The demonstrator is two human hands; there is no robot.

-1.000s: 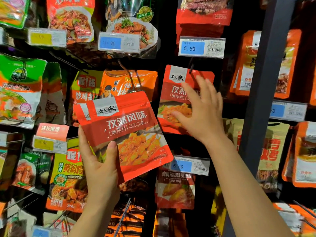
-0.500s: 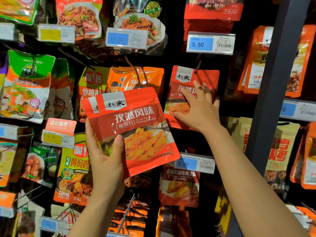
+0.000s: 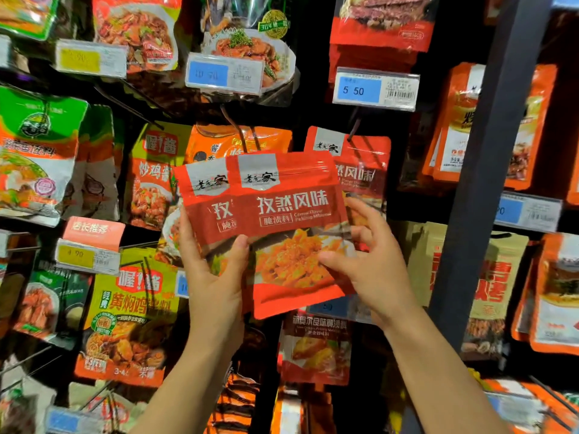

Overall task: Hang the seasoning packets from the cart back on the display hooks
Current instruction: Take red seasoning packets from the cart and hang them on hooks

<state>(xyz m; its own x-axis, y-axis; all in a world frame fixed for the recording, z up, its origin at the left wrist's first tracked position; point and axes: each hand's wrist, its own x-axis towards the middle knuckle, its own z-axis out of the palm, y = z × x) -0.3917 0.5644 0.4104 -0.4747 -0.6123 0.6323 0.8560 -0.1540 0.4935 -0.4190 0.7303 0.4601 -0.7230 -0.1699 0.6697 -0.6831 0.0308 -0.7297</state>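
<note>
Head view: two red packets, fanned one over the other, are held up in front of the display. The front packet (image 3: 291,233) faces the camera with its printed side, logo end up and bottom seal down, its long axis near upright and leaning slightly, top toward the left. The rear packet (image 3: 203,195) shows only as a strip at the left, behind the front one, tilted the same way.

The left hand (image 3: 213,277) grasps both packets at the lower left, thumb across the front, fingers behind. The right hand (image 3: 372,261) pinches the front packet's right edge, thumb on the printed face, fingers curled behind the edge.

Behind them a matching hung packet (image 3: 360,164) dangles from a hook (image 3: 352,126) under a blue price tag (image 3: 374,89) reading 5 50. It sits up and to the right of the held pair, partly covered by them.

The display is a dark wall of pegs crowded with sauce pouches: green ones (image 3: 37,151) at left, yellow ones (image 3: 134,308) at lower left, orange ones (image 3: 457,120) at right. A dark post (image 3: 488,183) runs top to bottom just right of the hands, in front of the orange pouches. A second blue tag (image 3: 335,308) is half hidden behind the front packet's lower edge.
</note>
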